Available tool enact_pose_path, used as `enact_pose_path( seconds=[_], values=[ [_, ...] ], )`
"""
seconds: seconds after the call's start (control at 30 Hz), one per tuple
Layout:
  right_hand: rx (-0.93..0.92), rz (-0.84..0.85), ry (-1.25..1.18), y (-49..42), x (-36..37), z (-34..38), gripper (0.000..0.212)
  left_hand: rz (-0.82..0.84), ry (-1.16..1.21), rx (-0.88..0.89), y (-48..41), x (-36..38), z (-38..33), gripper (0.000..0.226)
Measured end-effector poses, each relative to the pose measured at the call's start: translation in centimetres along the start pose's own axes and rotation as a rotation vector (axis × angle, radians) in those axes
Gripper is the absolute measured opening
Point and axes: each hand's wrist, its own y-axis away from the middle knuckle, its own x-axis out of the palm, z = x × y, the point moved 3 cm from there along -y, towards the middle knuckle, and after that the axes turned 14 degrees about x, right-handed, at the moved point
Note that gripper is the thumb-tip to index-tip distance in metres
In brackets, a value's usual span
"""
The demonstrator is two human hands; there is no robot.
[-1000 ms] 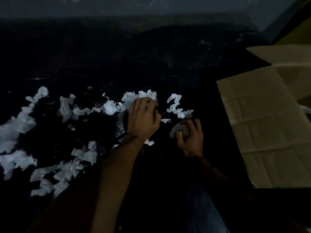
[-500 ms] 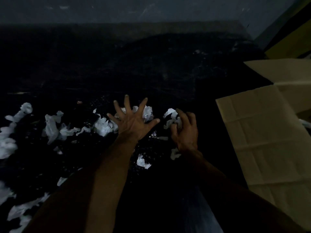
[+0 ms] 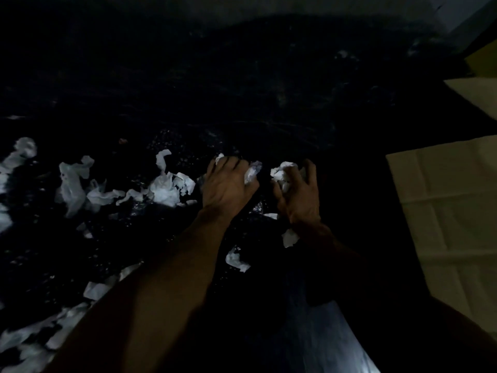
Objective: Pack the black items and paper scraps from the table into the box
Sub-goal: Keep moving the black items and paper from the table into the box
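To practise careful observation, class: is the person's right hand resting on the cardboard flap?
No: the right hand grips a wad of paper scraps over the dark table, well apart from the cardboard flap.

Left hand point(image 3: 228, 188), splayed flat a moment ago, now curls its fingers onto a paper scrap point(image 3: 252, 172).

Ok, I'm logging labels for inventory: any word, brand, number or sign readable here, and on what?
None can be read. The cardboard box flap is plain and creased, the white paper scraps look blank, and the dark table is too dim to show any marking.
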Motion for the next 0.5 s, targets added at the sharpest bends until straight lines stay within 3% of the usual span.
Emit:
enact_pose_path(
  seconds=[0.2,0.37,0.5],
  values=[
    [-0.111,-0.043,0.021,0.7,-0.7,0.5,0.034,0.016,-0.105,0.025,0.7,-0.5,-0.7,0.031],
    [-0.168,-0.100,0.092,1.2,-0.8,0.4,0.032,0.002,0.035,0.140,1.5,-0.5,-1.2,0.035],
    [-0.113,-0.069,0.040,1.1,-1.0,0.5,0.032,-0.042,0.110,0.183,1.7,-1.6,-1.9,0.037]
  ],
)
